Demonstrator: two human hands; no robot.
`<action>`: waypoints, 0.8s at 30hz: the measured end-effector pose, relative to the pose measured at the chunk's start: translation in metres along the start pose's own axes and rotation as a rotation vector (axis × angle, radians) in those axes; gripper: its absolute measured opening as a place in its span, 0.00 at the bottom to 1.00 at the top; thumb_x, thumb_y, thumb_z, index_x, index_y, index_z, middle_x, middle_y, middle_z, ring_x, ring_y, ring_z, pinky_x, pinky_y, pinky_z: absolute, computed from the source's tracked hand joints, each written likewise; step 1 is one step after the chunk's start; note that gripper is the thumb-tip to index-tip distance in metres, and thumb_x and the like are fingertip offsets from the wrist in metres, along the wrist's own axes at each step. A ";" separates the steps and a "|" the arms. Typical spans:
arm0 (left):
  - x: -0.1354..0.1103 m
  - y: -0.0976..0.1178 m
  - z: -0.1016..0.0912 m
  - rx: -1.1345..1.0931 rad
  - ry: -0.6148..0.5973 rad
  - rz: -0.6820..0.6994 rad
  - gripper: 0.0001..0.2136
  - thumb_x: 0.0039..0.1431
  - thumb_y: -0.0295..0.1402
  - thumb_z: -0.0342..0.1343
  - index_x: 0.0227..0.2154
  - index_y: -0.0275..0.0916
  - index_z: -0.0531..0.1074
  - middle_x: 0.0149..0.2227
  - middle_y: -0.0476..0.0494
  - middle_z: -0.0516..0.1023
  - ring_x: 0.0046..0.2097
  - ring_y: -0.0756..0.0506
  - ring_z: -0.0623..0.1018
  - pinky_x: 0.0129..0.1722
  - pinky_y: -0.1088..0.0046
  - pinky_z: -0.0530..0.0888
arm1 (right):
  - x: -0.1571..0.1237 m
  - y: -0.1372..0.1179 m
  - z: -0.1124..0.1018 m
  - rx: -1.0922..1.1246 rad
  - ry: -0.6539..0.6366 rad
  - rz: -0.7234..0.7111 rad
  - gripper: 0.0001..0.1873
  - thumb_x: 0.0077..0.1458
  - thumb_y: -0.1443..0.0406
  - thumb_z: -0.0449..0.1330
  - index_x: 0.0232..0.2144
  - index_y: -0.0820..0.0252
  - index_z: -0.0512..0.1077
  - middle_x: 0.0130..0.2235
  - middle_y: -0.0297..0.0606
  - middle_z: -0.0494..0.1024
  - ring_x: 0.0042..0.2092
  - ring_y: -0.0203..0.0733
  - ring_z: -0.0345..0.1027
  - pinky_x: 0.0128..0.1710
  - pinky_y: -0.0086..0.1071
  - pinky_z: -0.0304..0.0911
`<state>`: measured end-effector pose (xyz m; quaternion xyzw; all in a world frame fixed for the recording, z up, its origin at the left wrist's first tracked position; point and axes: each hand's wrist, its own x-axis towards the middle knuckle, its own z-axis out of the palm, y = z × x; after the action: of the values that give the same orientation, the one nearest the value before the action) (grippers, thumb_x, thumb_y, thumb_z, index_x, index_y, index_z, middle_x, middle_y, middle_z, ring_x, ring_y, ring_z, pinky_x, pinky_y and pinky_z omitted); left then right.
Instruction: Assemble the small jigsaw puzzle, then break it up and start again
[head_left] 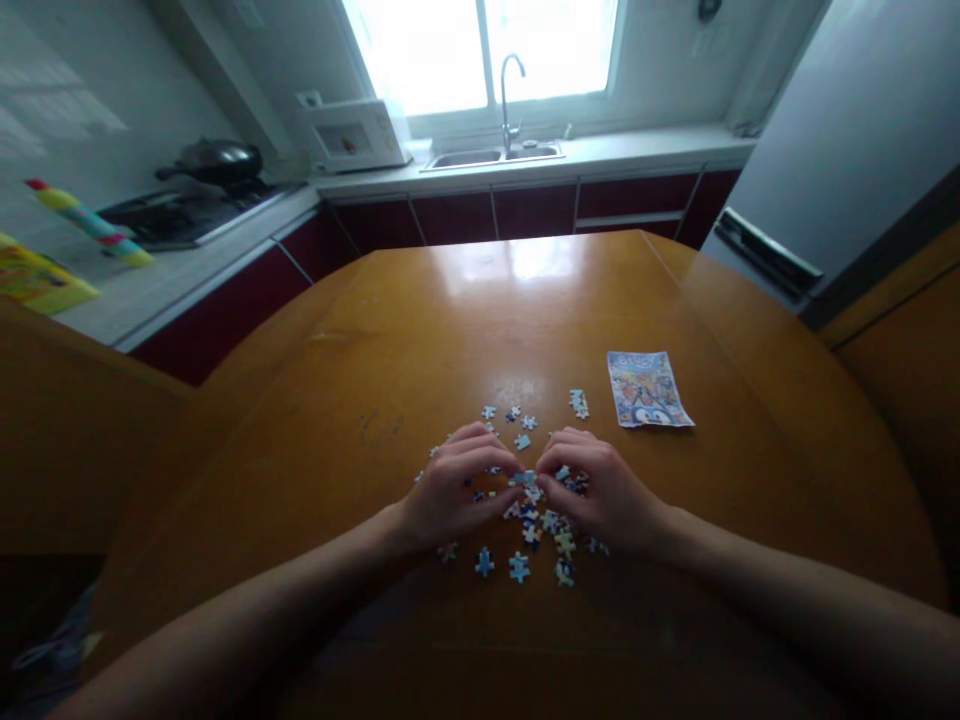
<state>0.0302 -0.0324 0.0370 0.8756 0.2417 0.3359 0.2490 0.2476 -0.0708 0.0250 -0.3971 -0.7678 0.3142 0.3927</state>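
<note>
Bare forearms come in from the lower edge, the left forearm (262, 610) and the right forearm (787, 590) angled toward each other over a glossy, orange-brown wooden bench (450, 330) with a rounded edge and a bright patch of reflected light on its far side.

The left hand (450, 490) and the right hand (607, 495) meet fingertip to fingertip, knuckles up. The left grip is pinched closed, thumb to fingers, on a light-blue jigsaw piece (525, 478). The right grip is pinched closed against the same piece from the other side. The piece is small and pale, and its print is too fine to make out.

Loose jigsaw pieces (544, 525) lie scattered just below and under the two grips, blue, white and yellow. A few more pieces (517, 415) lie just beyond them. Further out past the right grip lies a printed leaflet (646, 388) with a blue cartoon picture, flat on the wood.

Well beyond the grips, a pale kitchen bench (637, 150) runs under a bright window (480, 50), with a sink (487, 157), a curved tap (510, 90) and a white microwave (352, 135) over dark red cabinet doors (525, 212). A wok (221, 160) sits on the hob (172, 215) far off past the left grip, and a grey refrigerator (847, 130) stands on the right-grip side.
</note>
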 end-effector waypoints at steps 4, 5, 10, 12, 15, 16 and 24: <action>0.005 0.001 -0.002 0.093 -0.037 0.041 0.02 0.58 0.32 0.61 0.34 0.41 0.75 0.31 0.48 0.80 0.34 0.48 0.74 0.38 0.68 0.72 | 0.001 -0.001 -0.003 0.071 0.004 0.069 0.06 0.55 0.69 0.59 0.27 0.57 0.70 0.29 0.32 0.72 0.34 0.38 0.65 0.35 0.35 0.61; 0.008 0.001 -0.002 0.110 -0.050 0.051 0.02 0.58 0.32 0.61 0.34 0.41 0.76 0.31 0.48 0.80 0.35 0.48 0.74 0.38 0.68 0.72 | 0.002 -0.001 -0.004 0.078 0.010 0.081 0.06 0.56 0.69 0.58 0.27 0.57 0.70 0.29 0.33 0.72 0.34 0.38 0.65 0.35 0.34 0.61; 0.042 -0.014 -0.007 0.132 -0.095 0.067 0.03 0.59 0.33 0.61 0.33 0.41 0.77 0.31 0.48 0.80 0.35 0.48 0.74 0.39 0.69 0.71 | 0.005 0.008 -0.014 -0.065 0.123 0.087 0.07 0.59 0.68 0.56 0.28 0.57 0.70 0.31 0.35 0.73 0.36 0.40 0.66 0.39 0.37 0.61; 0.061 -0.029 -0.006 0.102 -0.091 0.034 0.04 0.59 0.34 0.60 0.33 0.40 0.78 0.31 0.48 0.80 0.35 0.49 0.75 0.40 0.69 0.71 | 0.008 0.016 -0.022 -0.188 0.151 0.084 0.08 0.60 0.67 0.56 0.28 0.57 0.71 0.32 0.36 0.73 0.37 0.41 0.65 0.40 0.38 0.61; 0.086 -0.056 -0.001 0.088 -0.100 -0.029 0.06 0.57 0.36 0.61 0.33 0.39 0.79 0.30 0.47 0.79 0.34 0.49 0.75 0.37 0.71 0.72 | 0.011 0.031 -0.034 -0.355 0.164 0.100 0.09 0.60 0.68 0.55 0.28 0.57 0.72 0.33 0.38 0.74 0.39 0.43 0.65 0.42 0.40 0.60; 0.092 -0.065 0.002 0.087 -0.120 -0.040 0.06 0.57 0.36 0.61 0.32 0.39 0.79 0.30 0.47 0.79 0.34 0.49 0.75 0.37 0.72 0.71 | 0.012 0.035 -0.038 -0.401 0.171 0.111 0.08 0.59 0.68 0.55 0.29 0.57 0.72 0.33 0.39 0.74 0.39 0.44 0.65 0.43 0.41 0.60; 0.104 -0.098 0.025 0.086 -0.232 -0.049 0.07 0.58 0.38 0.61 0.33 0.40 0.80 0.28 0.47 0.79 0.31 0.50 0.73 0.34 0.74 0.69 | 0.016 0.057 -0.053 -0.594 0.071 0.183 0.10 0.59 0.70 0.55 0.34 0.57 0.76 0.36 0.43 0.74 0.42 0.49 0.64 0.44 0.44 0.60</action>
<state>0.0911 0.0963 0.0107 0.9123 0.2465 0.2155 0.2458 0.3070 -0.0200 0.0114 -0.5725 -0.7729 0.0962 0.2563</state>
